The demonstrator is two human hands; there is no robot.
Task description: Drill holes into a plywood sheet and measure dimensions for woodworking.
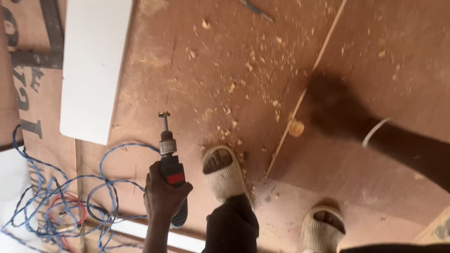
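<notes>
The power drill (pixel 169 168), black with a red patch on its body, stands upright in the lower middle of the view, its chuck and a flat-headed boring bit (pixel 164 120) pointing away over the brown plywood sheet (pixel 197 84) on the floor. The left hand (pixel 161 194) holds the drill by its grip, the fingers wrapped closed around the handle from the left side. Just beside the drill on the right, a foot in a cream slipper (pixel 225 175) rests on the plywood, with a second slippered foot (pixel 322 228) lower right. Wood shavings (pixel 243 75) lie scattered over the sheet, thickest near the first slipper's toe and along the edge of a second plywood sheet (pixel 375 154) that overlaps the first on the right. The right hand (pixel 330 105) is over that second sheet, near its edge and a pale round chip (pixel 296 128); it is blurred, so I cannot tell whether its fingers are open or closed, and a light band (pixel 375 131) circles the wrist. To the left of the drill, blue cable (pixel 70 197) lies in loose loops, with a red loop (pixel 70 208) among them. A white board (pixel 96 65) lies upper left.
</notes>
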